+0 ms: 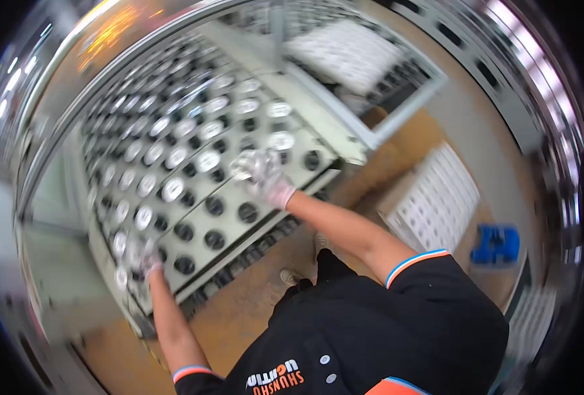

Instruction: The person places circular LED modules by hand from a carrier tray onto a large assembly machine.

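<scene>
Before me a wide pale rack [232,227] carries rows of black round sockets [248,212]. Many of them hold white-faced round pieces [173,189], which look like lamp parts. My left hand [144,255], in a whitish glove, is over the near left corner of the rack, close to the white pieces there; its fingers are smeared by motion. My gloved right hand [264,176] is over the near right part, its fingers curled together beside a white piece. What the right fingers hold, I cannot tell.
White foam trays with round holes [436,201] are stacked on the floor at right, near a blue object [495,245]. Another white tray [348,54] lies on a framed section behind. A curved metal rail [117,56] crosses the upper left. My feet [290,276] stand close to the rack.
</scene>
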`<move>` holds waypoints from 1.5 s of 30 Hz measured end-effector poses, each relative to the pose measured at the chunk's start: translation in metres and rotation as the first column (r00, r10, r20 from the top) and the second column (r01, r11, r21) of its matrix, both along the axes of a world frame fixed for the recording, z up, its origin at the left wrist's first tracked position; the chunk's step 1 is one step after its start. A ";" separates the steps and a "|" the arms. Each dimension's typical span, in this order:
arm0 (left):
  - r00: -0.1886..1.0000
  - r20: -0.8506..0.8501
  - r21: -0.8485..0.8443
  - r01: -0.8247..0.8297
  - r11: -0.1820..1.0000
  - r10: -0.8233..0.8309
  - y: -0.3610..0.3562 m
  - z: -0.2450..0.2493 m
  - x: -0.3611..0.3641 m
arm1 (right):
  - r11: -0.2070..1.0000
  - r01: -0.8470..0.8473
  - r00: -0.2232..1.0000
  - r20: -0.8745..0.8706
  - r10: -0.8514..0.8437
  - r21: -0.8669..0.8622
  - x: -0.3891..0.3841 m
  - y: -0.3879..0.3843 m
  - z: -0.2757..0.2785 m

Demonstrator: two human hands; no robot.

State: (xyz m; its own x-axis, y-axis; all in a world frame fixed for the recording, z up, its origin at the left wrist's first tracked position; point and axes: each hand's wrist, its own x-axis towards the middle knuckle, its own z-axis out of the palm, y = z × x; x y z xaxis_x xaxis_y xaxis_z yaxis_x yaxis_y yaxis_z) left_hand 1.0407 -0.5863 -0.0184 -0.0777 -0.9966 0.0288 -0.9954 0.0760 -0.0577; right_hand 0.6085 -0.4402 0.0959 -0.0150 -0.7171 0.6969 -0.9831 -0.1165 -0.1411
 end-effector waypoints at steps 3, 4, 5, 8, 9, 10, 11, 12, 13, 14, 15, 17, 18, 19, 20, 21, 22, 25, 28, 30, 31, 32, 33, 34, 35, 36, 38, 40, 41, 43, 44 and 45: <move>0.996 0.016 -0.042 0.088 0.995 -0.087 -0.009 0.025 -0.008 | 0.978 0.204 0.929 0.325 -0.179 -0.046 -0.040 0.105 -0.007; 0.992 0.035 -0.120 0.122 0.985 -0.119 -0.011 0.032 -0.010 | 0.948 0.317 0.862 0.419 -0.287 -0.003 -0.055 0.150 -0.006; 0.986 0.057 -0.236 0.165 0.958 -0.156 -0.014 0.038 -0.010 | 0.926 0.363 0.784 0.502 -0.365 0.107 -0.080 0.193 -0.018; 0.973 0.025 -0.547 0.206 0.811 -0.230 0.001 0.054 -0.020 | 0.538 0.793 0.294 0.596 -0.747 0.284 -0.118 0.342 -0.080; 0.976 -0.054 -0.489 0.157 0.858 -0.209 0.042 0.085 -0.057 | 0.259 0.802 -0.085 0.531 -0.843 0.539 -0.128 0.393 -0.103; 0.975 -0.130 -0.426 0.106 0.898 -0.177 0.083 0.117 -0.093 | 0.193 0.811 -0.325 0.700 -0.636 0.552 -0.135 0.446 -0.125; 0.913 -0.310 -0.390 0.133 0.911 -0.266 0.108 0.114 -0.121 | -0.019 0.880 -0.338 0.600 -0.725 0.474 -0.141 0.499 -0.150; 0.815 -0.483 -0.357 0.151 0.922 -0.320 0.128 0.097 -0.141 | -0.117 0.769 -0.492 0.464 -0.737 0.629 -0.139 0.542 -0.155; 0.691 -0.635 -0.334 0.158 0.929 -0.345 0.151 0.078 -0.160 | -0.202 0.618 -0.605 0.295 -0.739 0.760 -0.137 0.585 -0.160; 0.548 -0.758 -0.314 0.169 0.934 -0.354 0.177 0.062 -0.191 | -0.107 0.581 -0.596 0.333 -0.731 0.807 -0.139 0.610 -0.138; 0.385 -0.856 -0.296 0.182 0.938 -0.345 0.203 0.046 -0.222 | -0.137 0.439 -0.717 0.254 -0.649 0.888 -0.147 0.639 -0.156; 0.249 -0.968 0.156 0.502 0.851 0.031 0.266 0.050 -0.303 | -0.242 0.497 -0.699 0.219 -0.681 0.833 -0.156 0.681 -0.203; 0.225 -0.969 0.224 0.648 0.728 0.098 0.304 0.054 -0.341 | -0.132 0.548 -0.670 0.339 -0.661 0.826 -0.172 0.681 -0.210; 0.313 -0.949 0.237 0.756 0.610 -0.020 0.327 0.048 -0.367 | -0.031 0.587 -0.647 0.446 -0.618 0.809 -0.179 0.678 -0.217; 0.363 -0.929 0.347 0.801 0.488 0.065 0.357 0.039 -0.395 | 0.056 0.619 -0.634 0.541 -0.552 0.783 -0.183 0.683 -0.222; 0.439 -0.896 0.433 0.833 0.345 0.064 0.384 0.036 -0.420 | 0.185 0.675 -0.589 0.672 -0.449 0.714 -0.192 0.688 -0.262; 0.467 -0.882 0.468 0.856 0.219 0.058 0.407 0.031 -0.446 | 0.287 0.728 -0.539 0.779 -0.321 0.622 -0.197 0.688 -0.292; 0.674 -0.737 0.675 0.738 0.005 0.052 0.466 0.027 -0.508 | 0.162 0.601 -0.614 0.582 -0.534 0.783 -0.204 0.682 -0.288; 0.825 -0.543 0.826 0.558 -0.079 0.156 0.502 0.016 -0.550 | 0.137 0.471 -0.644 0.446 -0.622 0.871 -0.208 0.657 -0.169; 0.847 -0.454 0.857 0.500 -0.126 0.275 0.518 0.019 -0.563 | 0.301 0.587 -0.583 0.650 -0.487 0.752 -0.200 0.660 -0.158; 0.830 -0.437 0.849 0.508 -0.146 0.347 0.528 0.032 -0.571 | 0.411 0.668 -0.531 0.784 -0.322 0.621 -0.194 0.662 -0.161; 0.808 -0.416 0.839 0.518 -0.165 0.418 0.536 0.038 -0.580 | 0.452 0.671 -0.552 0.803 -0.224 0.588 -0.192 0.660 -0.141; 0.724 -0.448 0.788 0.597 -0.150 0.524 0.543 0.036 -0.588 | 0.488 0.676 -0.571 0.812 -0.126 0.551 -0.188 0.657 -0.117; 0.630 -0.466 0.736 0.666 -0.123 0.622 0.548 0.032 -0.593 | 0.521 0.682 -0.588 0.808 -0.025 0.513 -0.184 0.649 -0.097; 0.526 -0.473 0.679 0.729 -0.088 0.707 0.551 0.030 -0.600 | 0.525 0.734 -0.514 0.857 0.016 0.431 -0.183 0.638 -0.089; 0.442 -0.522 0.625 0.780 -0.025 0.729 0.550 0.040 -0.609 | 0.520 0.781 -0.436 0.898 0.058 0.346 -0.180 0.625 -0.083; 0.275 -0.593 0.515 0.852 0.094 0.757 0.541 0.078 -0.626 | 0.524 0.810 -0.376 0.919 0.118 0.264 -0.179 0.595 -0.073; 0.178 -0.554 0.484 0.864 0.140 0.814 0.505 0.094 -0.635 | 0.612 0.752 -0.384 0.917 0.107 0.243 -0.192 0.560 -0.051; 0.121 -0.594 0.405 0.899 0.166 0.795 0.486 0.114 -0.643 | 0.684 0.696 -0.360 0.930 0.071 0.217 -0.205 0.540 -0.033; 0.035 -0.755 0.280 0.921 0.273 0.655 0.431 0.144 -0.653 | 0.823 0.564 -0.179 0.983 0.040 0.069 -0.229 0.498 -0.013; 0.041 -0.757 0.289 0.916 0.278 0.652 0.397 0.160 -0.659 | 0.849 0.507 -0.069 0.989 -0.129 0.146 -0.235 0.483 -0.018; 0.007 -0.730 0.249 0.934 0.256 0.683 0.339 0.147 -0.669 | 0.862 0.450 0.053 0.956 -0.287 0.234 -0.237 0.474 -0.022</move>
